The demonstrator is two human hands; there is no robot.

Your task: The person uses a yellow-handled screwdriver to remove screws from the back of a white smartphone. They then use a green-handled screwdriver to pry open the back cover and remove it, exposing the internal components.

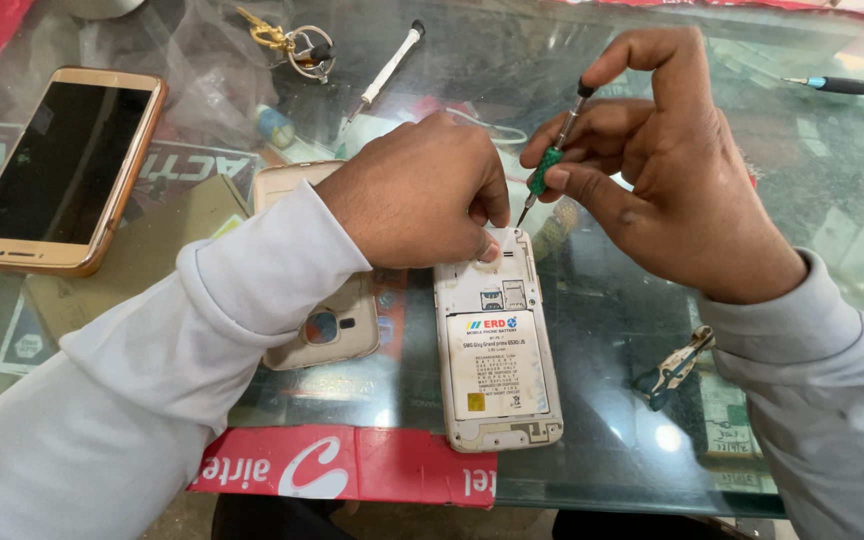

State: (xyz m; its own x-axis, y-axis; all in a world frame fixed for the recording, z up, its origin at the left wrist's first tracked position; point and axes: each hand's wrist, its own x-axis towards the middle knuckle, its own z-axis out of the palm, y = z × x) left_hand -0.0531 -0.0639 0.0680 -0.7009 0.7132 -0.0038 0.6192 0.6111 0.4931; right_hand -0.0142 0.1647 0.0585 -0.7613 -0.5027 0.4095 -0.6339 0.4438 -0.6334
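Note:
An opened white phone (497,345) lies face down on the glass table (612,420), its white battery exposed. My left hand (417,190) presses down on the phone's top end, thumb and fingers touching it. My right hand (657,160) holds a small green-handled screwdriver (552,155) upright and tilted, forefinger on its cap, tip at the phone's top right corner. The phone's gold back cover (327,330) lies just left of it, partly under my left forearm.
A gold phone (57,170) with a dark screen lies at the far left. A white-handled screwdriver (387,70) and a key ring (297,45) lie at the back, a blue-handled tool (852,87) at the back right. A small key (674,370) lies under my right wrist.

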